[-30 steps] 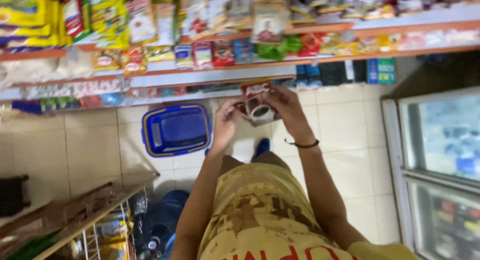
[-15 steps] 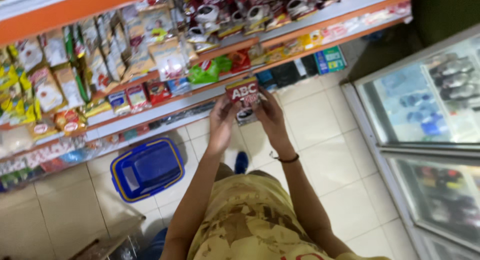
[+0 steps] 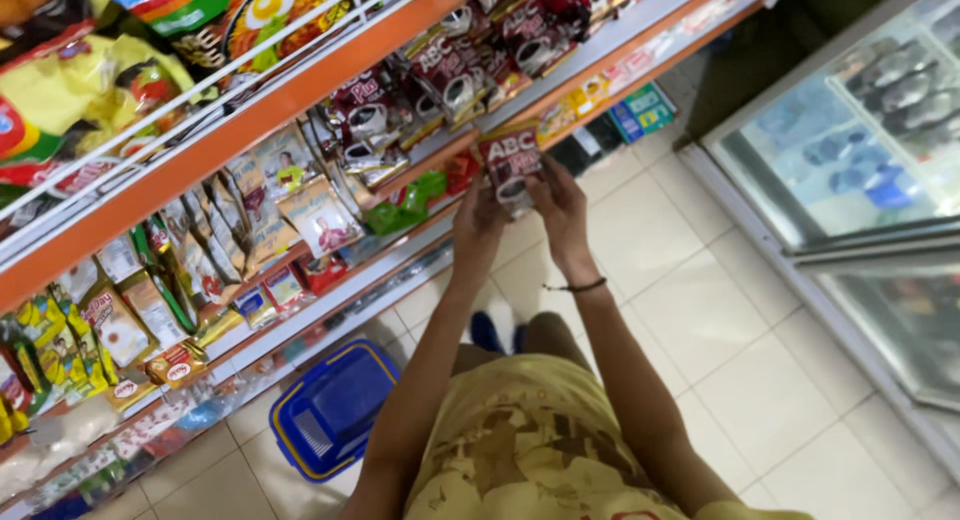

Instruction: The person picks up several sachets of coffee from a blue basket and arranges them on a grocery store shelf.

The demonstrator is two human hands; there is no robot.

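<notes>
Now both hands, left (image 3: 478, 220) and right (image 3: 562, 205), pinch my dark-red coffee sachet pack (image 3: 510, 163); I hold it level at the shelf edge (image 3: 600, 55).

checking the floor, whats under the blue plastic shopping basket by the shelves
The blue plastic shopping basket with yellow rim sits on pale square floor tiles. The tile directly beneath it is covered; its near corner is hidden by the person's arm.

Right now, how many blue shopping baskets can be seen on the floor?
1. The blue shopping basket sits on the tiled floor beside the lowest shelf, left of the person's legs. Others may be outside the view.
</notes>
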